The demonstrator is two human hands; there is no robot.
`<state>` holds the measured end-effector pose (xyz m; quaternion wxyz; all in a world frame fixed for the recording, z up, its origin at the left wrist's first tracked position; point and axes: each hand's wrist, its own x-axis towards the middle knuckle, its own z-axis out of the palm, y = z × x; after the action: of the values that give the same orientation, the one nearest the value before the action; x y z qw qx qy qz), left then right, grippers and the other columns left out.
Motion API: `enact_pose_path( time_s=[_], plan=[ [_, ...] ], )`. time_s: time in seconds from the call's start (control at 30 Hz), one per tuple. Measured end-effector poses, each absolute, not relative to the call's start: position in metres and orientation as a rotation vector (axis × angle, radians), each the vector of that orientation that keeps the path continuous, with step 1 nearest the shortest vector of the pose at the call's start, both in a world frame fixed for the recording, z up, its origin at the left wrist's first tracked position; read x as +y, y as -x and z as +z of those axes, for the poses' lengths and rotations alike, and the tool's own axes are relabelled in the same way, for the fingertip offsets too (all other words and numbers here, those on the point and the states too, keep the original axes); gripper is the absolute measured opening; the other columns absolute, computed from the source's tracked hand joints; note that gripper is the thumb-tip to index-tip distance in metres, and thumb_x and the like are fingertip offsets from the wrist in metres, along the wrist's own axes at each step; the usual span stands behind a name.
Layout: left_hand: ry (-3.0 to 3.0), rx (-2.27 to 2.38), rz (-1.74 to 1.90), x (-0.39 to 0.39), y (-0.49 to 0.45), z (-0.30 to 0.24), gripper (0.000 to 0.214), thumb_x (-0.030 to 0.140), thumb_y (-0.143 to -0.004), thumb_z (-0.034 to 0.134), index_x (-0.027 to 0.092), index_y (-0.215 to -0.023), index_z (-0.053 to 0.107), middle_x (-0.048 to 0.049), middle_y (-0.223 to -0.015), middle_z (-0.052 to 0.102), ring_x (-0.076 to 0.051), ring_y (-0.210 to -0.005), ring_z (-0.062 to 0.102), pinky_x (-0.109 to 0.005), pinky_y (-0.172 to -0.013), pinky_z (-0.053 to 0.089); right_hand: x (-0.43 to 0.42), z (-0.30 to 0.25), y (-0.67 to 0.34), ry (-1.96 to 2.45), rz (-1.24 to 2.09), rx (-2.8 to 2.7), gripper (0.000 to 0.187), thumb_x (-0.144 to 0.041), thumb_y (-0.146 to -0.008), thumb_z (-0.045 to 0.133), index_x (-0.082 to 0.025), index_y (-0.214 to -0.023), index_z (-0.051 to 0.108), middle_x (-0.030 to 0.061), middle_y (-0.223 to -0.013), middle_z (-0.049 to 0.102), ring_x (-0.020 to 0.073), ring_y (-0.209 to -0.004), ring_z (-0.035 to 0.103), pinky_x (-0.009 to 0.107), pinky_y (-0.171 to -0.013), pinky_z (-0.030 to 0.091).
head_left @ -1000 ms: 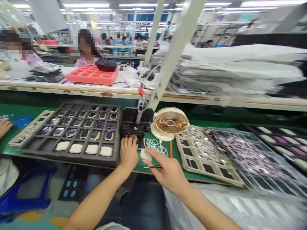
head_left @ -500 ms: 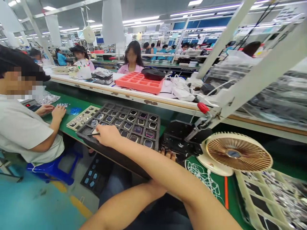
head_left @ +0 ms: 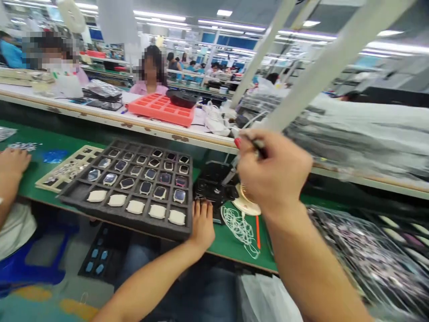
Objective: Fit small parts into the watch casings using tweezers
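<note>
My right hand (head_left: 273, 167) is raised and closed at the right, with a thin dark tool (head_left: 258, 146) in its fingers. A red handle tip (head_left: 237, 142) shows at its left side; I cannot tell whether the hand grips it. My left hand (head_left: 203, 223) lies with fingers stretched between the grey compartment tray (head_left: 75, 195) and a black clamp fixture (head_left: 214, 185), fingertips at the fixture's front. Watch cases with dark faces (head_left: 145, 187) fill several tray rows. Along the front row lie pale cream watch-shaped pieces (head_left: 136, 207).
Left of the tray sits a cream parts tray (head_left: 50, 181), near a co-worker's hand (head_left: 15, 161). White cable (head_left: 237, 226) and an orange stick (head_left: 258, 232) lie right of the fixture; a fan (head_left: 246, 203) is mostly hidden. A red tray (head_left: 161, 109) rests on the shelf.
My right hand has moved from the tray's front left up to the clamp's handle, keeping the dark tool. A cream piece shows at the front left. The view has swung right, uncovering my left hand.
</note>
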<state>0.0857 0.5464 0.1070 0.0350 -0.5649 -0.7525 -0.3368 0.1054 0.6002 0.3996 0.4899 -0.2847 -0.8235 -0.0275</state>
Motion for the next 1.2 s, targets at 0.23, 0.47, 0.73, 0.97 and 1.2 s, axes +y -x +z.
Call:
enact_pose_path(
  time_s=[0.23,0.47,0.73,0.97,1.2],
  plan=[
    [1.712,-2.283,-1.133,0.550,-0.084,0.109,0.056,0.008,-0.097,0.050,0.010,-0.152,0.049,-0.0252,-0.154,0.054,-0.041,-0.153,0.040,-0.067,-0.125,0.035,0.713,0.403,-0.125,1.037,0.297,-2.355,0.039,-0.048,-0.104,0.054,-0.016,-0.102,0.077,0.0112,-0.091,0.077,0.0297,-0.088,0.070,0.042,-0.084,0.053],
    [1.940,-2.101,-1.216,0.476,-0.102,0.133,0.051,0.003,-0.097,0.044,0.019,-0.143,0.057,-0.0146,-0.153,0.059,-0.028,-0.150,0.048,-0.049,-0.120,0.050,0.677,0.364,-0.149,0.459,0.349,-2.122,0.047,-0.032,-0.100,0.056,-0.019,-0.145,0.056,0.0092,-0.126,0.072,0.0228,-0.106,0.070,0.039,-0.096,0.059],
    [1.657,-2.197,-0.959,0.425,-0.027,0.228,0.031,0.019,-0.102,0.047,0.024,-0.128,0.063,-0.0128,-0.120,0.074,-0.030,-0.115,0.068,-0.048,-0.105,0.055,0.629,0.281,-0.202,0.238,0.226,-2.168,0.025,-0.020,-0.107,0.051,-0.024,-0.128,0.066,0.0083,-0.144,0.067,0.0211,-0.113,0.076,0.030,-0.088,0.062],
    [1.684,-2.501,-0.292,0.487,0.023,0.252,0.025,0.031,-0.096,0.056,0.014,-0.105,0.071,-0.0215,-0.100,0.074,-0.040,-0.103,0.068,-0.052,-0.094,0.052,0.621,0.283,-0.215,0.411,0.162,-2.150,0.030,-0.026,-0.108,0.050,-0.024,-0.136,0.061,0.0082,-0.145,0.067,0.0222,-0.114,0.074,0.032,-0.083,0.061],
    [1.810,-2.624,-0.405,0.501,0.038,0.257,0.025,0.025,-0.081,0.074,0.016,-0.104,0.070,-0.0172,-0.098,0.076,-0.038,-0.103,0.071,-0.045,-0.094,0.051,0.600,0.263,-0.252,0.654,0.765,-2.160,0.025,-0.036,-0.102,0.051,-0.023,-0.086,0.065,0.0000,-0.070,0.063,0.0178,-0.062,0.059,0.029,-0.059,0.048]
  ],
)
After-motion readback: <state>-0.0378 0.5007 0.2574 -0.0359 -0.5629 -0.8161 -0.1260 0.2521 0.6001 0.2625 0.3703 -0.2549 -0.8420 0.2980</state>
